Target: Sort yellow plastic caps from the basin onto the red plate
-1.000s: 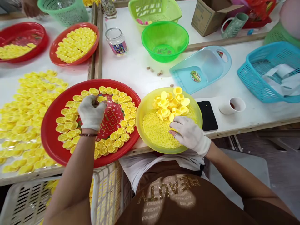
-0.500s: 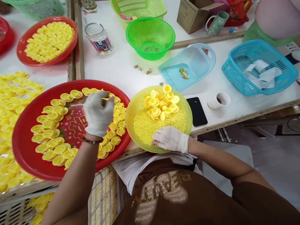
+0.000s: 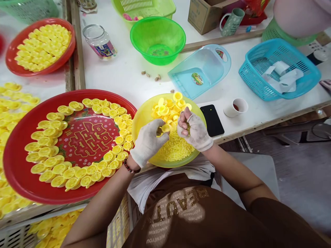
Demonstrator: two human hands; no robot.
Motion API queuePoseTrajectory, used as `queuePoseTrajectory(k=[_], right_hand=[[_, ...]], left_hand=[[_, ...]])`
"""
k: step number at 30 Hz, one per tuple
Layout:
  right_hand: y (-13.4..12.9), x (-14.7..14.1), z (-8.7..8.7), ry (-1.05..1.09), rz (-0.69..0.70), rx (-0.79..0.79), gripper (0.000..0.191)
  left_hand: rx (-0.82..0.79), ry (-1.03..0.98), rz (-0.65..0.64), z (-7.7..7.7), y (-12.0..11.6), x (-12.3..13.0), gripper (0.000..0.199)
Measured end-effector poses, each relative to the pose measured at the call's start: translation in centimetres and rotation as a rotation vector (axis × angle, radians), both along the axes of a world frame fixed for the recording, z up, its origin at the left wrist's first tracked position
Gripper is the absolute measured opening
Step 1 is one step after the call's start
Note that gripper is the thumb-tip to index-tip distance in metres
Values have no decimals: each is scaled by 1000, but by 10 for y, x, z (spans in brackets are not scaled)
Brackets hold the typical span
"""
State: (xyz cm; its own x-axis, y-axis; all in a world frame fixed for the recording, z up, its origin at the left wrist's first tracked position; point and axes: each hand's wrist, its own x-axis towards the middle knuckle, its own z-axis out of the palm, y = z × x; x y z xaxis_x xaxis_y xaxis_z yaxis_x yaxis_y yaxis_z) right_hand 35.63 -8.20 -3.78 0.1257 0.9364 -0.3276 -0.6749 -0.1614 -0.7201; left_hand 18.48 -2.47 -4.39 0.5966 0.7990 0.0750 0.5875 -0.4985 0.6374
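My left hand (image 3: 151, 139), in a white glove with bare fingertips, pinches a small round yellow plastic cup (image 3: 165, 128) over the yellow bowl (image 3: 141, 103). Close on its right, my gloved right hand (image 3: 193, 131) has its fingers curled in; what they hold, if anything, is hidden. Beneath both hands the bowl holds many small yellow pieces (image 3: 178, 150), with a heap of loose yellow cups (image 3: 165, 108) at its far side. To the left lies a large red tray (image 3: 15, 155) with yellow round pieces (image 3: 58, 168) set in a ring around its printed middle.
Right of the bowl are a black phone (image 3: 212, 120) and a paper cup (image 3: 236, 107) with dark liquid. Behind stand a green bowl (image 3: 157, 41), a blue scoop (image 3: 200, 69), a glass jar (image 3: 99, 41) and a blue basket (image 3: 279, 72). A red bowl (image 3: 11, 58) sits far left.
My left hand has moved from above the red tray to the yellow bowl and now pinches a cup. My right hand has risen from the small pieces toward the left hand.
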Motion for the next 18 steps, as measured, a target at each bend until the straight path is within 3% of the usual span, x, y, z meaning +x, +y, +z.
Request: queuePoseTrajectory(k=[3, 8, 18], right_hand=[[8, -13, 9, -66, -77, 102, 55], [15, -30, 9, -183, -153, 249, 56], [10, -19, 6, -216, -147, 165, 50]], left_hand=[[-37, -18, -70, 1, -15, -3, 17], [-50, -54, -63, -2, -25, 0, 17], [-17, -93, -58, -5, -28, -9, 20]])
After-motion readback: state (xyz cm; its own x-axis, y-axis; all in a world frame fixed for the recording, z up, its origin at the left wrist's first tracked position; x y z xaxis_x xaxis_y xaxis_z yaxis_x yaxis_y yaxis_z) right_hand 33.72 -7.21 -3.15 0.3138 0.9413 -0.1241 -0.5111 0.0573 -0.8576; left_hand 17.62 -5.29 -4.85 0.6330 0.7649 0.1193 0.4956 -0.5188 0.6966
